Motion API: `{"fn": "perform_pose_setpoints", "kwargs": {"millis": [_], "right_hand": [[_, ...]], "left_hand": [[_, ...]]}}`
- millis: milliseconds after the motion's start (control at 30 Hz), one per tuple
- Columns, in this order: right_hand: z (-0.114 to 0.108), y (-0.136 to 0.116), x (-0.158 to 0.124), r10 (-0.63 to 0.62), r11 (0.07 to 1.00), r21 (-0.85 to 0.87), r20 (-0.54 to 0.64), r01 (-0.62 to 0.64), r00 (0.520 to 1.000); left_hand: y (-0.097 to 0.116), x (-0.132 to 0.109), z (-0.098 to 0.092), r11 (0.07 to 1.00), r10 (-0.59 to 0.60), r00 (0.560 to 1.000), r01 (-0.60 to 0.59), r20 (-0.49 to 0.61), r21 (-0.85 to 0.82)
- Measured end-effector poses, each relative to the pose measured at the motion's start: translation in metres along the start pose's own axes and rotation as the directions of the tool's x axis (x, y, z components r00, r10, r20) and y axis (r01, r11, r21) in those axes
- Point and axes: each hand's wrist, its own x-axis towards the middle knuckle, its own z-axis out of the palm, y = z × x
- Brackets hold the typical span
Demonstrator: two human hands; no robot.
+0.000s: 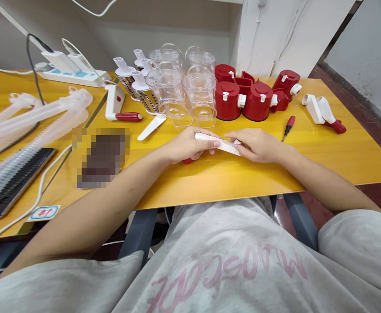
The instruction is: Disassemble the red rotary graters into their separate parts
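A white crank handle (224,146) lies across my two hands above the front part of the table. My left hand (188,145) is closed round its left end, thumb on top; a bit of red grip (187,161) shows beneath that hand. At the right end, my right hand (258,144) pinches the handle with bent fingers. A small white piece (237,142) shows by these fingers; whether it belongs to the handle I cannot tell. Right of my right hand lies a screwdriver (289,126) with a red and black grip.
Behind my hands stand clear plastic hoppers (200,84), metal grater drums (149,98) and red housings (227,102). More crank handles (319,111) lie at right, another crank handle (114,102) at left. Further left are a white strip (151,127), a pixelated dark object (104,158) and a power strip (86,78).
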Motion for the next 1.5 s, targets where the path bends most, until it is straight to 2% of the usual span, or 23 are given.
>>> {"fn": "perform_pose_setpoints", "kwargs": {"millis": [200,600,700,833,933,1133,1367,1500], "right_hand": [[-0.006,0.001,0.0,0.03,0.99,0.135,0.085,-0.041,0.996],[-0.005,-0.006,0.002,0.005,1.0,-0.015,0.117,-0.003,0.993],[-0.009,-0.005,0.0,0.021,1.0,0.007,0.106,-0.022,0.994],[-0.013,0.004,-0.004,0.058,0.99,0.129,0.037,-0.062,0.998],[-0.009,0.013,-0.004,0.105,0.98,0.17,-0.021,-0.1,0.994],[0.004,0.01,-0.002,0.216,0.971,0.125,-0.081,-0.205,0.973],[0.002,-0.001,0.0,0.256,0.966,0.057,-0.093,-0.251,0.962],[0.001,-0.006,-0.001,0.233,0.972,0.045,-0.079,-0.23,0.969]], "left_hand": [[-0.002,0.0,-0.004,0.998,0.057,0.997,-0.058,0.043,0.027],[0.005,-0.004,0.001,0.992,0.051,0.999,-0.051,0.009,0.111],[0.003,-0.004,0.001,0.979,0.107,0.994,-0.107,0.01,0.172],[-0.004,-0.001,0.0,0.91,0.307,0.952,-0.29,-0.012,0.298],[-0.009,0.002,0.0,0.855,0.4,0.916,-0.355,-0.045,0.379],[-0.014,0.001,0.003,0.807,0.433,0.9,-0.367,-0.042,0.462],[-0.016,0.0,0.007,0.733,0.509,0.861,-0.43,-0.006,0.527],[-0.016,-0.001,0.009,0.713,0.523,0.852,-0.458,0.031,0.531]]}}
